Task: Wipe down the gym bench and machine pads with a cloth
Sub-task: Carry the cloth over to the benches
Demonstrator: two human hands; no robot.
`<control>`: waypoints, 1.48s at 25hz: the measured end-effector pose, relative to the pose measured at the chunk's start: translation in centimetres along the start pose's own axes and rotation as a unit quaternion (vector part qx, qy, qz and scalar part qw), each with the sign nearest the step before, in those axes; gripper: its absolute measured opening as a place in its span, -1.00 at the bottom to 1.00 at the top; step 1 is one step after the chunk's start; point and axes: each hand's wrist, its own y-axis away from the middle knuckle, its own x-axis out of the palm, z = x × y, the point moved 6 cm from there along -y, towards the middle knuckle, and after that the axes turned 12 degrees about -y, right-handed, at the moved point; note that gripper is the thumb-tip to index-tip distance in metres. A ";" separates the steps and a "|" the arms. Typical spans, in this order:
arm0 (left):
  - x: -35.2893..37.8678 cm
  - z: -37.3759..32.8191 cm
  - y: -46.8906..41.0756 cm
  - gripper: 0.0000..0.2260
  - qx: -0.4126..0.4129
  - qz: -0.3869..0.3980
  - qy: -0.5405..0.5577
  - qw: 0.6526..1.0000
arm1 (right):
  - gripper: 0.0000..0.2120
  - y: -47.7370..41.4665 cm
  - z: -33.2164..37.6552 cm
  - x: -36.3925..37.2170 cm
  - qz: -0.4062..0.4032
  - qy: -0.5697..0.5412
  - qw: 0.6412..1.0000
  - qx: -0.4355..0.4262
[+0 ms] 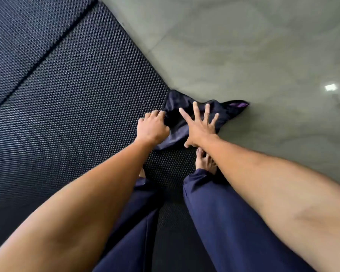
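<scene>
Black bumpy mat point(77, 85) meets grey floor point(243, 46), where the cloth point(226, 109) lies. Left grip point(151, 128) clamps it; right grip point(198, 130) is spread apart. Next, I think: lift it.

Black rubber mat point(67, 95), dimpled texture, fills left and lower middle; straight seam point(37, 61) runs diagonally across its upper left; glossy grey tiled floor point(243, 46) at right, meeting mat edge; bright light glare point(330, 87) on floor far right; navy trousers point(224, 222) at bottom; bare foot point(204, 161) on mat.

Looking like a gym: standing on black studded rubber mats point(67, 95) stretching toward ten o'clock, bordering glossy grey tiles point(243, 46) reflecting a light point(330, 87) at three o'clock.
</scene>
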 end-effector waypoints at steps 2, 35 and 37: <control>2.3 0.8 -1.1 -0.52 -0.029 -0.017 0.010 0.999 | 0.30 -2.2 -0.7 1.7 -0.018 0.024 1.000 0.010; -53.6 7.6 39.3 -0.50 -0.066 -0.150 0.067 0.984 | -0.60 50.1 20.9 -46.2 -0.347 -0.215 0.905 -0.117; -55.6 8.7 38.9 -0.51 -0.074 -0.163 0.068 0.982 | -0.61 50.2 21.9 -48.4 -0.352 -0.217 0.903 -0.116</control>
